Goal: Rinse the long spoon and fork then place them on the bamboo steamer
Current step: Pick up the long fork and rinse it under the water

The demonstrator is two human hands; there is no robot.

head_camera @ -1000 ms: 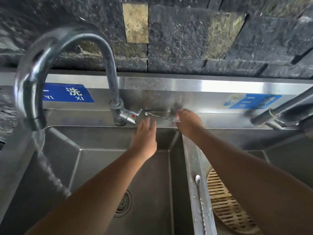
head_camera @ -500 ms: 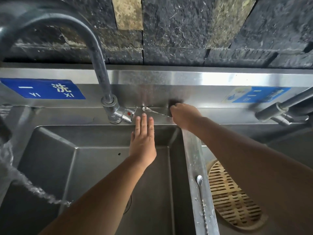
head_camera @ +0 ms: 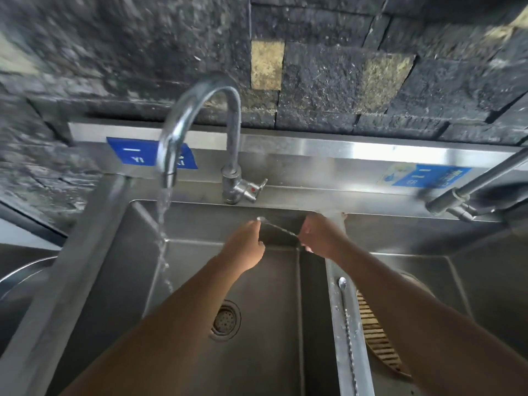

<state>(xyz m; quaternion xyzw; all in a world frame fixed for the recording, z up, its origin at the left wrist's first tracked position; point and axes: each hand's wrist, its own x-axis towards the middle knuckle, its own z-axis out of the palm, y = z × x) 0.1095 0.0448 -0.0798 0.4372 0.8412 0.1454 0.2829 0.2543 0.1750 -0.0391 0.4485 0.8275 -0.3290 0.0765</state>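
A stainless double sink sits under a rough dark stone wall; over the left basin the right hand pinches one end of a long thin utensil, whether spoon or fork I cannot tell, and the left hand touches its other end with curled fingers; a second long utensil lies on the divider; the bamboo steamer rests in the right basin, partly hidden by the right forearm; one faucet runs water at left; one drain shows below.

A rough dark stone wall, broken by a few yellowish blocks, is seen above the hands. A steel backsplash bearing blue labels runs just beyond them, brightly lit along its upper edge.
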